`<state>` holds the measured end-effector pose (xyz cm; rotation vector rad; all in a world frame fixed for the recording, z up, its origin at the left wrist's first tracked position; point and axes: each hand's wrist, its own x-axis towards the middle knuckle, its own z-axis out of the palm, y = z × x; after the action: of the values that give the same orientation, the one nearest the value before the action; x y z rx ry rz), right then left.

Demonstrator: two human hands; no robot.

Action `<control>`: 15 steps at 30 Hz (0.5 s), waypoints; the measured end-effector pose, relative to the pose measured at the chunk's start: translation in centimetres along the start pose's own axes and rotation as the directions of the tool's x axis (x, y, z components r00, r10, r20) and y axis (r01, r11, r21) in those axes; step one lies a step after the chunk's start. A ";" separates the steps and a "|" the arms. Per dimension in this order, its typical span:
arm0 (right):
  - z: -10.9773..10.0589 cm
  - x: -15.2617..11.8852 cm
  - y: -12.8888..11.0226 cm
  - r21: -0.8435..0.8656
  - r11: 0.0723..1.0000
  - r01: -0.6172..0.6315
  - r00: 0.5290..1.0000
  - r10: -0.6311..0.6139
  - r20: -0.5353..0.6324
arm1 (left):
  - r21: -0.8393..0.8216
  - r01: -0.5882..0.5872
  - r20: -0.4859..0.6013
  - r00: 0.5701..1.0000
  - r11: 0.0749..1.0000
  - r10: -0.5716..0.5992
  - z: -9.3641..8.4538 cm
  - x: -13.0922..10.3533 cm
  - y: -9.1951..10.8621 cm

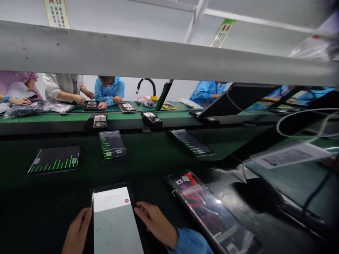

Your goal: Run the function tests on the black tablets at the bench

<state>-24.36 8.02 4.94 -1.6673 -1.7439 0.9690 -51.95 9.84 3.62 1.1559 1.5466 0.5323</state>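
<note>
A lit tablet (116,225) at the near edge of a dark green table (148,158).
I see the left hand (76,231) and right hand (158,224) pinching its sides; a second tablet (206,210) lies to its right, three striped tablets (113,144) toward the far edge. Beyond, co-workers (115,90) line a green bench (53,121) under a grey beam (159,58), before a white wall (180,94).

A long grey beam (159,56) spans the room, sloping down toward the right. Above the beam are pale panels (127,21), two printed signs (57,16) and, between these, a slanted white post (197,16). Below the beam, a brightly lit white wall (181,92) stands behind a green bench (66,117); farther below stretches a dim, dark green table (148,151).
</note>
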 end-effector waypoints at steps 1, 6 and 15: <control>0.1 0.9 0.0 0.001 1.000 0.010 0.999 -0.010 -0.036 | -0.016 -0.007 0.024 1.000 1.000 0.007 -0.2 0.0 0.2; -0.1 5.6 -0.1 -0.015 0.997 0.081 0.985 -0.082 -0.152 | -0.083 -0.039 -0.049 0.998 0.996 0.035 0.3 0.4 -0.3; 0.1 8.5 -1.1 0.023 0.994 0.103 0.991 -0.101 -0.089 | -0.272 -0.097 -0.111 0.991 0.957 0.069 0.9 0.0 -0.7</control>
<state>-25.95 16.49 4.93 -1.5635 -1.7324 0.8567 -51.35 9.34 2.74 0.9925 1.4574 0.8472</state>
